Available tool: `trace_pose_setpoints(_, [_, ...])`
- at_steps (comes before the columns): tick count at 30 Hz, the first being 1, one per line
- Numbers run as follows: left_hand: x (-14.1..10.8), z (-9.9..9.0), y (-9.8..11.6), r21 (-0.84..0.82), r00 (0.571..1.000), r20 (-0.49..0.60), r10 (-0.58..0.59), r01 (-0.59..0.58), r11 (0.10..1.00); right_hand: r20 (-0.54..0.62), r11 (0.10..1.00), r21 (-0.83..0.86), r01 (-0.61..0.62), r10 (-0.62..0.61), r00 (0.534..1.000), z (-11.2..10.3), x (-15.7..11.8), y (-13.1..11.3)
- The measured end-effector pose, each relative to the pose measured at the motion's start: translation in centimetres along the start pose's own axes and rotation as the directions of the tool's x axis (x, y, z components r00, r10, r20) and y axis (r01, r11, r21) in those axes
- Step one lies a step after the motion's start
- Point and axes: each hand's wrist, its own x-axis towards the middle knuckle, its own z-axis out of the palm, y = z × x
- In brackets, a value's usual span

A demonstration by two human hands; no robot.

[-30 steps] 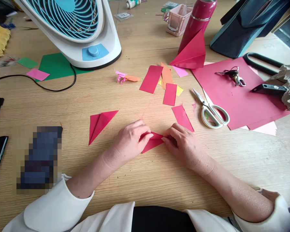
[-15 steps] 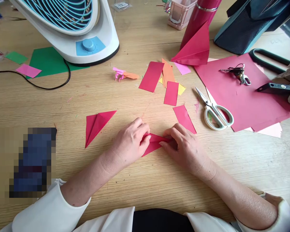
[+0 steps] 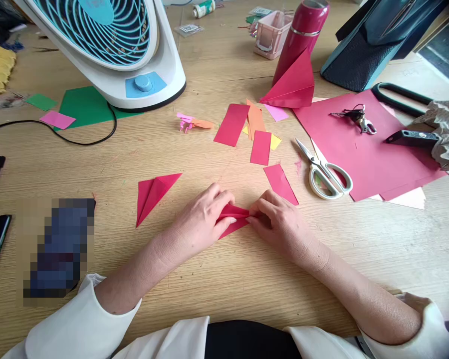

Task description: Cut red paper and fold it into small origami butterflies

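Between my two hands lies a small piece of folded red paper, low on the wooden table. My left hand grips its left part, thumb across the front and fingers behind. The thumb and fingers of my right hand pinch its narrow right end, and that tip is hidden in the grip. To the left rests a folded red paper triangle with a crease flap. A loose red paper strip lies just behind my right hand.
White-handled scissors lie right of the cut paper scraps. Red sheets carry keys and a dark-handled tool. A fan stands back left, its cable trailing. A red flask stands behind a folded red paper piece.
The head view has shifted slightly, showing more of the table's back and left. Both hands keep hold of the red paper, whose upper fold now shows more between them.
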Motion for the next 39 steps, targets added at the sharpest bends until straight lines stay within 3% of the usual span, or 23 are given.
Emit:
trace_pose_setpoints(7, [-0.1, 0.4, 0.4, -0.039, 1.000, 0.004, -0.007, 0.007, 0.999, -0.006, 1.000, -0.005, -0.019, 0.019, 1.000, 0.4, 0.2, -0.4])
trace_pose_setpoints(14, [0.0, -0.2, -0.6, -0.170, 0.998, 0.008, -0.063, 0.064, 0.983, 0.008, 0.999, 0.021, -0.036, 0.036, 0.999, 0.3, 0.2, -0.3])
trace_pose_setpoints(21, [0.3, -0.6, -1.5, -0.160, 0.999, -0.007, -0.032, 0.030, 0.987, 0.036, 0.999, 0.032, -0.043, 0.042, 0.998, 0.2, 0.3, -0.2])
trace_pose_setpoints(29, [0.0, -1.4, -1.5, -0.200, 0.997, 0.071, -0.001, 0.015, 0.980, 0.060, 0.998, 0.046, 0.043, -0.046, 0.997, -0.2, -0.5, -0.8])
trace_pose_setpoints(39, [-0.1, -2.1, -0.6, -0.256, 0.998, 0.070, -0.002, 0.019, 0.967, 0.049, 0.927, 0.373, -0.036, 0.019, 0.999, -0.4, -0.9, -0.6])
